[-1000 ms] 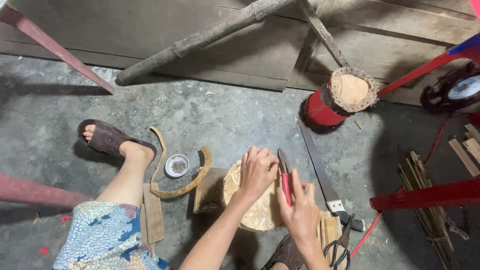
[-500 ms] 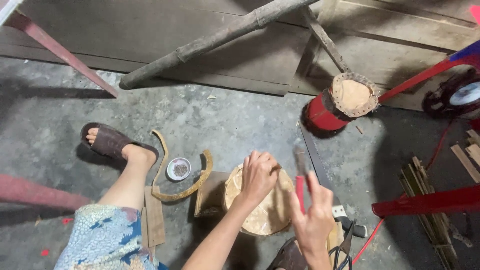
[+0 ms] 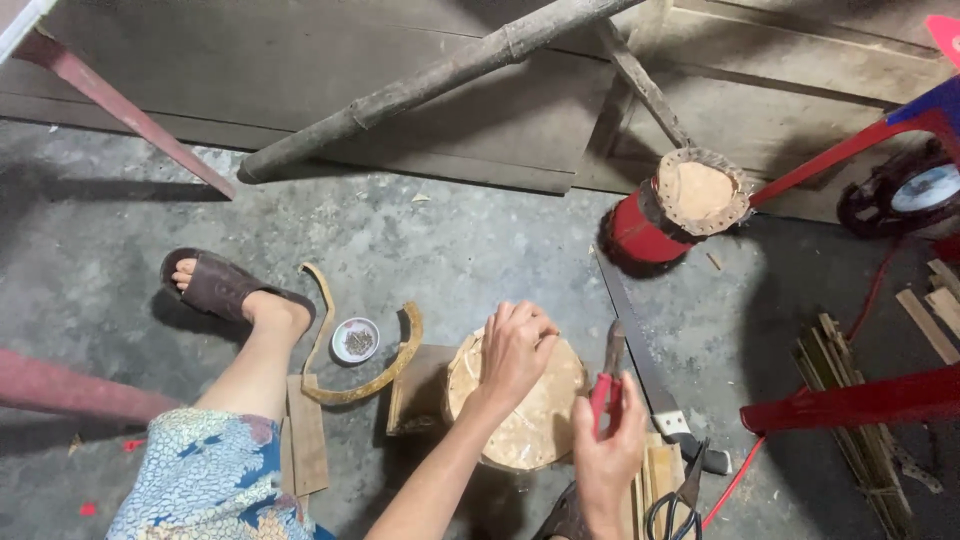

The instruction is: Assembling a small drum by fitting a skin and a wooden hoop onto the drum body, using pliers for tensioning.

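My left hand presses down on the top of a round drum with a pale hide skin that stands on the concrete floor in front of me. My right hand grips red-handled pliers, jaws pointing up and away, just right of the drum's edge. The pliers hover beside the skin's rim; I cannot tell whether they touch it.
A long blade lies on the floor to the right, scissors below it. A red drum lies on its side farther back. A small dish of nails, curved wood strips, my sandalled foot and bamboo sticks surround me.
My right hand has shifted with the pliers, dropping slightly and drawing closer to the drum's right edge. My left hand stays on the drum skin.
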